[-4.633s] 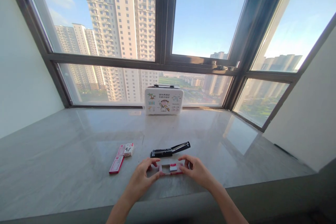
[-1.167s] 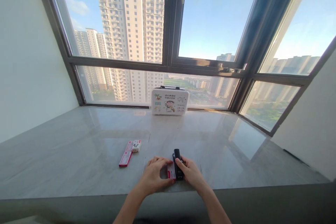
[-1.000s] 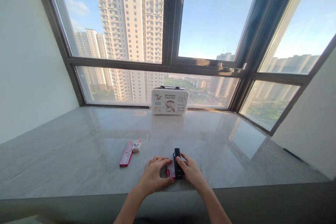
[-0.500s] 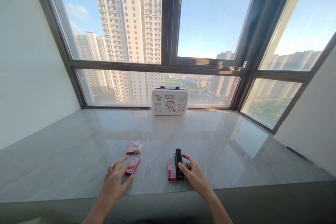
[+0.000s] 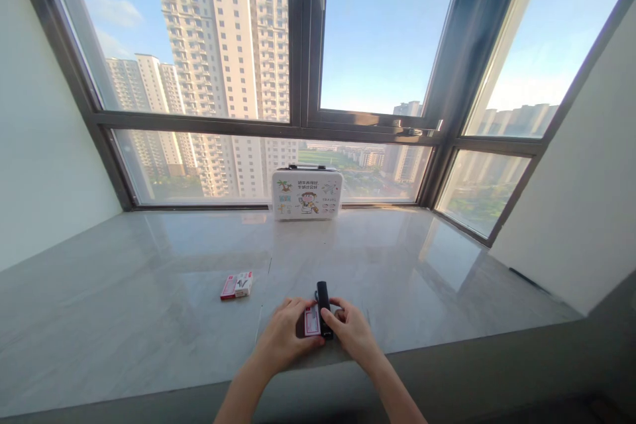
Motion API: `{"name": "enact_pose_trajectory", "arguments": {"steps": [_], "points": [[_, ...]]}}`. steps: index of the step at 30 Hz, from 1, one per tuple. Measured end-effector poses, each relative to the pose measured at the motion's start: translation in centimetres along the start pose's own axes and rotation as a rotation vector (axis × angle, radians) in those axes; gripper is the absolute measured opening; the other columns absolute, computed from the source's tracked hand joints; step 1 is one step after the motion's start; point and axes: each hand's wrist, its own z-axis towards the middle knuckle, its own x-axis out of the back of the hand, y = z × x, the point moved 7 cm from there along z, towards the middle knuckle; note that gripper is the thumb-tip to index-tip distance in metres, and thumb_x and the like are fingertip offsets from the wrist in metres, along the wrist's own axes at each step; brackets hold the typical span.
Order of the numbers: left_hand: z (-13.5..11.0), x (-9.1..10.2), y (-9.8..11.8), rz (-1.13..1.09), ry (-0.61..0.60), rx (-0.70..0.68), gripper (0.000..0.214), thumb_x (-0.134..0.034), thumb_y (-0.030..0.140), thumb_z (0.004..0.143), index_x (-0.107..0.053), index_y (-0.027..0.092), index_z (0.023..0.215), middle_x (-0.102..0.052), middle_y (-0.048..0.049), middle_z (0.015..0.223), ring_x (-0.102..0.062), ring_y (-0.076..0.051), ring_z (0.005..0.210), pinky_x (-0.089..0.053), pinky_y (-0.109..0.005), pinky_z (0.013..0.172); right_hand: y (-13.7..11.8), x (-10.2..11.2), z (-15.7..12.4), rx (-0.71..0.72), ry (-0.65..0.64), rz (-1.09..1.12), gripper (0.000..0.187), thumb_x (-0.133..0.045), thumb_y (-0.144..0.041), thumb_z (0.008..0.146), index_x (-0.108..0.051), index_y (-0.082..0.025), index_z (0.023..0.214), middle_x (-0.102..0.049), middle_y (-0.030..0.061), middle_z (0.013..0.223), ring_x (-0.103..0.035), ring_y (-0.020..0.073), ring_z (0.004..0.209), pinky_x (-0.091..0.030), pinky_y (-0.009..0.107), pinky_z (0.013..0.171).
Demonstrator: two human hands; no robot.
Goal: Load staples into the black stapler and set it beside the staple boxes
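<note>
A black stapler point(image 5: 322, 305) lies closed on the grey marble sill point(image 5: 149, 291), pointing away from me. My right hand point(image 5: 352, 334) grips its near end, thumb on the left side and fingers curled round the right. My left hand point(image 5: 283, 341) is curled beside it, thumb and fingers pinching a small red-and-white staple box point(image 5: 312, 321) that lies against the stapler's left side. Both hands nearly touch over the two items.
Another small red-and-white box point(image 5: 237, 285) lies on the sill to the left. A white case with cartoon pictures point(image 5: 307, 195) stands at the back against the window. The sill's front edge runs just below my wrists; walls close both sides.
Half a second ago my left hand reached left to a red piece on the sill; now that spot is bare and the hand is back at the stapler. The right hand stayed on the stapler.
</note>
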Motion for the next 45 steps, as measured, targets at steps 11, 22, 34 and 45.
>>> {"name": "enact_pose_trajectory", "arguments": {"steps": [11,22,34,45], "points": [[-0.4,10.2,-8.0,0.154,0.441,0.207,0.045,-0.031,0.038,0.1,-0.05,0.024,0.138,-0.061,-0.0081,0.132,-0.053,-0.027,0.122,-0.04,-0.046,0.109,0.9,0.1,0.3,-0.003,0.008,-0.027,0.069,-0.064,-0.068,0.08,-0.062,-0.014,0.124,-0.044,-0.0073,0.053,-0.043,0.0135,0.053,-0.036,0.025,0.053],[-7.5,10.9,-15.4,0.176,0.194,0.267,0.036,-0.069,0.057,0.077,-0.069,0.032,0.103,-0.059,-0.0005,0.142,-0.053,-0.03,0.132,-0.043,-0.046,0.112,2.2,-0.2,0.7,0.006,-0.023,-0.047,0.077,-0.059,-0.069,0.084,-0.052,-0.013,0.137,-0.041,-0.0086,0.057,-0.042,0.0146,0.055,-0.034,0.026,0.054],[0.0,0.5,-1.1,-0.255,-0.05,0.07,0.075,-0.081,0.038,0.069,-0.053,0.031,0.138,-0.066,-0.0044,0.132,-0.062,-0.028,0.121,-0.048,-0.04,0.106,0.5,-0.3,0.3,0.039,-0.016,-0.026,0.067,-0.063,-0.07,0.08,-0.069,-0.016,0.119,-0.045,-0.0052,0.055,-0.042,0.0135,0.054,-0.035,0.024,0.053],[-2.0,2.5,-4.0,-0.139,0.145,0.305,0.053,-0.034,0.066,0.096,-0.064,0.024,0.108,-0.072,-0.004,0.098,-0.067,-0.021,0.089,-0.051,-0.032,0.081,-0.9,1.4,-1.3,-0.013,0.041,-0.072,0.075,-0.038,-0.079,0.089,-0.068,-0.018,0.12,-0.057,0.0001,0.063,-0.055,0.0181,0.058,-0.042,0.028,0.054]]}}
